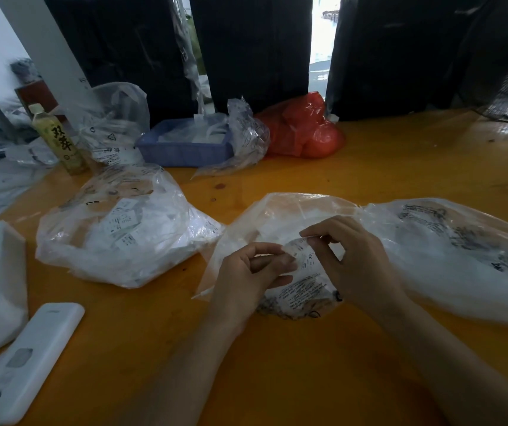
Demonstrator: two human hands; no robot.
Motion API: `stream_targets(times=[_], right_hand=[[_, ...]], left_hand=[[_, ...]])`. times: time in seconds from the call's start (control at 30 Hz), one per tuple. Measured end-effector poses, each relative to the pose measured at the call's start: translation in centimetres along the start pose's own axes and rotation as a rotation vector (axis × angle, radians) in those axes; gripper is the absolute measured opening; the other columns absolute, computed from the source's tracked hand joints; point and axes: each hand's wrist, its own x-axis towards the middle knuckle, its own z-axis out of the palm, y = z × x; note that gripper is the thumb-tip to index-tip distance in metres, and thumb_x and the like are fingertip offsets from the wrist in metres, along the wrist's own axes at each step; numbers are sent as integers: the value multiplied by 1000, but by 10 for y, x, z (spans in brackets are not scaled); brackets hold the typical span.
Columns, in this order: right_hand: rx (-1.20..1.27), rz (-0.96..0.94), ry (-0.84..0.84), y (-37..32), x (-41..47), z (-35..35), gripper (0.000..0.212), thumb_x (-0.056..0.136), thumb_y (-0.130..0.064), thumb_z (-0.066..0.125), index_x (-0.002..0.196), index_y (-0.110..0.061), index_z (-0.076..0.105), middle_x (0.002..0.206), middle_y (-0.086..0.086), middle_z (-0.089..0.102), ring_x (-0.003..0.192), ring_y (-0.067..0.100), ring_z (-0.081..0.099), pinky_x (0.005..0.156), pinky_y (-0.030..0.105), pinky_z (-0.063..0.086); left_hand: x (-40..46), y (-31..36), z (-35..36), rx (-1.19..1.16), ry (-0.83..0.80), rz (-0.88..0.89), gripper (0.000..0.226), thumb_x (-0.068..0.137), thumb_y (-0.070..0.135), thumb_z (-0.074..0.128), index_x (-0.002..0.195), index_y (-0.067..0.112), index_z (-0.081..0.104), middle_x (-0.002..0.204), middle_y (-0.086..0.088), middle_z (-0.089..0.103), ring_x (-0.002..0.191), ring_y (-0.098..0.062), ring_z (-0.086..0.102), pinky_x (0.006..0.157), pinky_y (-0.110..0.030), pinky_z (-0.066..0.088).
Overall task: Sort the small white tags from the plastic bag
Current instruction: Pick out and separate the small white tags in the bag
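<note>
Tags (303, 259), small slips of thin white printed paper or fabric, look nearly weightless and limp; the one marked XS is pinched at its edges between the left hand (248, 276) and right hand (354, 259), above a clear crinkled plastic bag (280, 216) on the orange wooden table (400, 155). An edge pinch seems best, since they probably cling together. More tags fill a bulging bag (117, 229) to the left; beyond stand a blue tray (185, 152), a red bag (305, 130) and a bottle (59, 139).
</note>
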Motion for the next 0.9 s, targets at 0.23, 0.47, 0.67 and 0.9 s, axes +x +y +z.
stream_targets(times=[0.23, 0.47, 0.67, 0.9], right_hand=[[-41, -18, -17, 2, 0, 0, 15, 94, -6, 69, 105, -14, 75, 97, -8, 68, 88, 11, 60, 79, 23, 49], [-74, -9, -126, 4, 0, 1, 19, 96, -12, 66, 112, -18, 74, 98, -9, 65, 89, 9, 58, 78, 20, 46], [72, 154, -60, -2, -4, 6, 24, 95, -23, 70, 114, -33, 60, 92, -23, 61, 96, -8, 59, 77, 5, 47], [120, 70, -163, -7, -5, 9, 13, 93, -28, 70, 105, -24, 73, 93, -21, 68, 92, -3, 62, 79, 7, 46]], left_hand=[[1, 0, 0, -14, 39, 9, 29, 90, 26, 82, 114, 14, 73, 100, -10, 83, 100, -24, 80, 81, -27, 63], [-2, 2, 1, 40, 58, 34, 34, 82, 37, 82, 110, 19, 76, 96, -6, 83, 92, -21, 81, 74, -26, 64], [-5, 3, 3, 73, 56, 26, 19, 88, 32, 82, 106, 28, 79, 97, -2, 83, 87, -21, 81, 70, -28, 65], [-5, 9, 2, 37, 99, -1, 20, 81, 42, 81, 101, 38, 82, 99, -2, 83, 76, -23, 80, 69, -28, 64]])
